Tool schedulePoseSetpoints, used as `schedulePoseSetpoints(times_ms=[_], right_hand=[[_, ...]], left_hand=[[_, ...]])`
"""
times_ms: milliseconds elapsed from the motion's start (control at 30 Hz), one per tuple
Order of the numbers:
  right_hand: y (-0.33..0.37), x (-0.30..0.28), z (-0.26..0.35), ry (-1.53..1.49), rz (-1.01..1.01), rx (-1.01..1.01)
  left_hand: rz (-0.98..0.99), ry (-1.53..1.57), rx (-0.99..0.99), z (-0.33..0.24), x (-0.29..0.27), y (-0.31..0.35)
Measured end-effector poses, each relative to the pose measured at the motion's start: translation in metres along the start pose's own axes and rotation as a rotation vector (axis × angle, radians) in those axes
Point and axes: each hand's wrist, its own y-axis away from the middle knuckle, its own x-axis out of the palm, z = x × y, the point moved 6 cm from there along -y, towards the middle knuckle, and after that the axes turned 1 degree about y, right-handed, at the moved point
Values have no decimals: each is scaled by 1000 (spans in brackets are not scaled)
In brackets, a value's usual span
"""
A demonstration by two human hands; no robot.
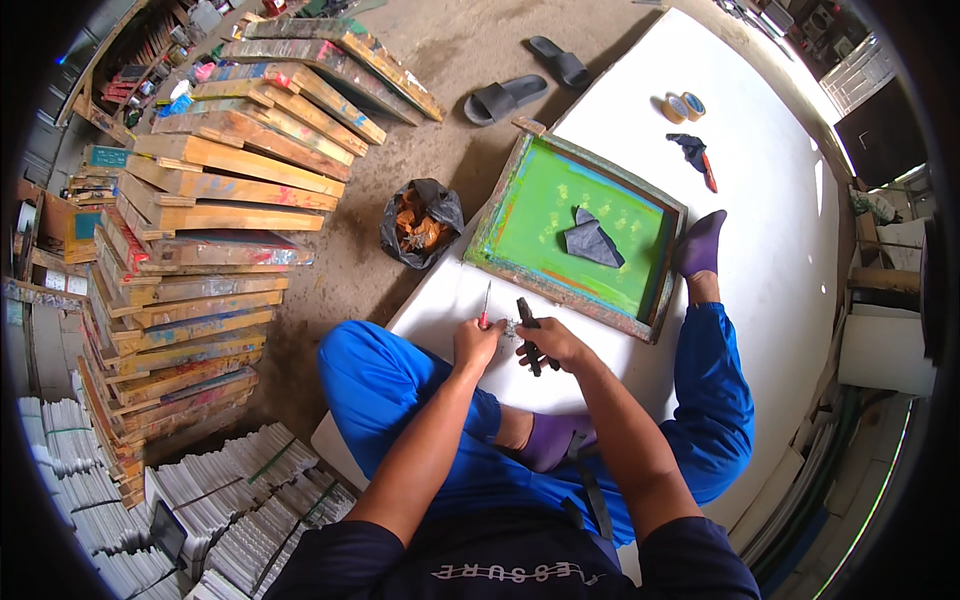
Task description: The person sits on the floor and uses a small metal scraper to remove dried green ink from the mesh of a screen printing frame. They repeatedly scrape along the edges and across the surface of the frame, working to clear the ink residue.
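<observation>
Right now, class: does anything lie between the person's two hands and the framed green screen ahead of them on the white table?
Nothing visible does. Bare white table separates the left hand and right hand from the green screen; the dark cloth lies on the screen itself.

I see a big white table (780,240). On it lies a wooden printing frame (578,233) with a green screen, two rolls of tape (683,106) and a dark cloth with a red tool (697,157). On the dirt floor (450,60) beside it lie two black sandals (530,80) and a black bag (421,222).
</observation>
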Motion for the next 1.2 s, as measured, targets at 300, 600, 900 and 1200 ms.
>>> schedulePoseSetpoints(times_ms=[300,600,900,1200], right_hand=[[-19,-23,36,-59,-13,40],[-18,-34,51,-87,82,201],[-22,-41,50,28,-115,216],[-25,-14,43,7,-420,29]], left_hand=[[67,-2,-53,-1,7,-7],[60,69,-15,-7,12,-7],[54,84,24,-13,15,-11],[-22,122,28,-13,15,-15]])
